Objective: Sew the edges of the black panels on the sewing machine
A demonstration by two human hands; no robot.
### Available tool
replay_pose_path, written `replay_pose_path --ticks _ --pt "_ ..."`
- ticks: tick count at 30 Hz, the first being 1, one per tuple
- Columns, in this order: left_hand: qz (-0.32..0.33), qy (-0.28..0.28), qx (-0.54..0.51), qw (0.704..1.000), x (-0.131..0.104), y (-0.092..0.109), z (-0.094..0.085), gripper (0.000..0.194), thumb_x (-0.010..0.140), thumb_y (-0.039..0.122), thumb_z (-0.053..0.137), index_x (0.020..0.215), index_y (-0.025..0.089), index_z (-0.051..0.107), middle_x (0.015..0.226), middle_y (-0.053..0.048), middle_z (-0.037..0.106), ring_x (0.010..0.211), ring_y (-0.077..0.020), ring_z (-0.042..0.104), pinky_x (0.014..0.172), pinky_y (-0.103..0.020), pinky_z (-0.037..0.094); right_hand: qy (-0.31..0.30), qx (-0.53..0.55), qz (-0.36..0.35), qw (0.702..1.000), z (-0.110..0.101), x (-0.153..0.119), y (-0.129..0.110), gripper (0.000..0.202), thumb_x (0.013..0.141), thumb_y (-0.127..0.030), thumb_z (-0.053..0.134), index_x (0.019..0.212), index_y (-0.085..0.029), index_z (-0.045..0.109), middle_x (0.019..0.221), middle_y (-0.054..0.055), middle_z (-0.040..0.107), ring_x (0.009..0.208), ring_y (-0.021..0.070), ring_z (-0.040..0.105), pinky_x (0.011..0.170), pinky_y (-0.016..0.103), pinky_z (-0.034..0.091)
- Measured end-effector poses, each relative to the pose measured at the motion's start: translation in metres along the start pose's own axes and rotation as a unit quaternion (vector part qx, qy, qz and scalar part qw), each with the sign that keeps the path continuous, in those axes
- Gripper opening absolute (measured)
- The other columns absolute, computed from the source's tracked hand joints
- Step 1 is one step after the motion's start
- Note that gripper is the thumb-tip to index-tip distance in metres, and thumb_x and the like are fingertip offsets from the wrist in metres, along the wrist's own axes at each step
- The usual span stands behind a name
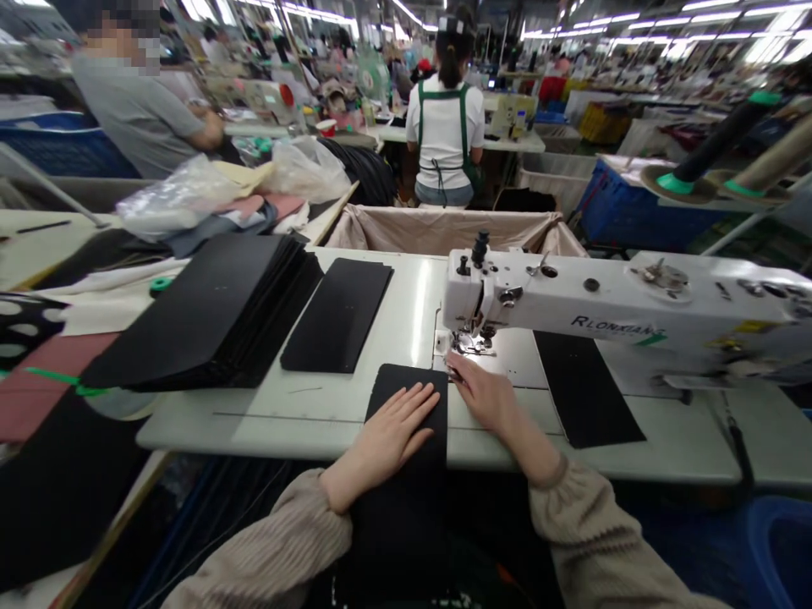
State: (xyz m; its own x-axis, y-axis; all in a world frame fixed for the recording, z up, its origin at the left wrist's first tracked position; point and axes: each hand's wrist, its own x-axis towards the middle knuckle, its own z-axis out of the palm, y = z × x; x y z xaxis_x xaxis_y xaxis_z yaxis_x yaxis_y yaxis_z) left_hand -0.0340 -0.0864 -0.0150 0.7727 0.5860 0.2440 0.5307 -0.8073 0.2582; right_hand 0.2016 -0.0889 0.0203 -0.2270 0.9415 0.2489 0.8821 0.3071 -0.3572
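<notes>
The left hand (401, 420) lay open on the panel (424, 482), whose overhang past the bench (254, 427) edge could have dragged it askew. The right hand (485, 393), fingers bent, grip unclear, risked a jab near the machine's (612, 313) stitching end.

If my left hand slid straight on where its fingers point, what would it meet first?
Probably your bare right hand, near the stitching end of the long white sewing machine; depth is unclear.

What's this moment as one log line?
left hand: on front black panel | right hand: near sewing machine | black stack: at left
</notes>
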Motion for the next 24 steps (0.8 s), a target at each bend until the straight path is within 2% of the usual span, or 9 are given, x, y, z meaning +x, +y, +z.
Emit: replay_pose_path --ticks 2,5,8,11,15,24 --pt "-0.015 0.0 0.004 1.0 -0.002 -0.011 -0.006 0.054 0.102 0.035 0.041 0.154 0.026 0.027 0.158 -0.006 0.033 0.147 -0.0224 0.028 0.12 -0.045 0.029 -0.019 -0.061 -0.01 0.998 0.007 0.014 0.007 0.052 0.095 -0.022 0.046 0.147 -0.028 0.042 0.148 0.003 0.051 0.116 0.0223 0.063 0.081 0.032 0.057" --pt "-0.023 -0.003 0.001 1.0 0.008 -0.022 -0.009 0.057 0.102 0.036 0.042 0.154 0.023 0.025 0.158 -0.007 0.032 0.147 -0.0218 0.029 0.12 -0.043 0.028 -0.028 -0.1 -0.001 0.995 0.012 0.014 0.014 0.055 0.092 -0.02 0.049 0.145 -0.03 0.045 0.146 0.001 0.052 0.107 0.0231 0.068 0.074 0.032 0.058" --pt "-0.017 -0.018 0.0 1.0 0.028 -0.029 -0.011 0.058 0.101 0.04 0.044 0.153 0.023 0.028 0.158 -0.008 0.032 0.146 -0.0231 0.03 0.118 -0.043 0.029 -0.011 -0.115 0.03 0.993 0.012 -0.001 0.021 0.053 0.092 -0.022 0.049 0.144 -0.033 0.047 0.145 0.001 0.054 0.102 0.0234 0.069 0.071 0.033 0.058" --pt "0.001 -0.027 -0.005 1.0 0.052 -0.035 -0.013 0.057 0.099 0.044 0.047 0.151 0.024 0.034 0.158 -0.007 0.033 0.146 -0.0252 0.031 0.117 -0.044 0.03 -0.004 -0.122 0.054 0.991 0.012 -0.011 0.025 0.049 0.093 -0.024 0.047 0.141 -0.03 0.051 0.146 0.003 0.053 0.095 0.0247 0.07 0.069 0.035 0.057" --pt "0.026 -0.028 -0.013 0.999 0.076 -0.04 -0.011 0.058 0.096 0.046 0.051 0.147 0.023 0.04 0.157 -0.008 0.034 0.147 -0.0263 0.027 0.121 -0.046 0.02 -0.003 -0.126 0.059 0.99 0.014 -0.011 0.025 0.048 0.095 -0.025 0.045 0.143 -0.028 0.05 0.146 0.003 0.052 0.091 0.024 0.071 0.067 0.034 0.055" --pt "0.019 -0.013 -0.02 1.0 0.078 -0.039 -0.009 0.058 0.094 0.049 0.052 0.145 0.023 0.043 0.153 -0.008 0.041 0.146 -0.0267 0.029 0.122 -0.049 0.016 -0.025 -0.159 0.054 0.986 0.014 -0.008 0.024 0.047 0.099 -0.03 0.041 0.146 -0.033 0.044 0.15 -0.002 0.048 0.095 0.02 0.069 0.068 0.031 0.054"
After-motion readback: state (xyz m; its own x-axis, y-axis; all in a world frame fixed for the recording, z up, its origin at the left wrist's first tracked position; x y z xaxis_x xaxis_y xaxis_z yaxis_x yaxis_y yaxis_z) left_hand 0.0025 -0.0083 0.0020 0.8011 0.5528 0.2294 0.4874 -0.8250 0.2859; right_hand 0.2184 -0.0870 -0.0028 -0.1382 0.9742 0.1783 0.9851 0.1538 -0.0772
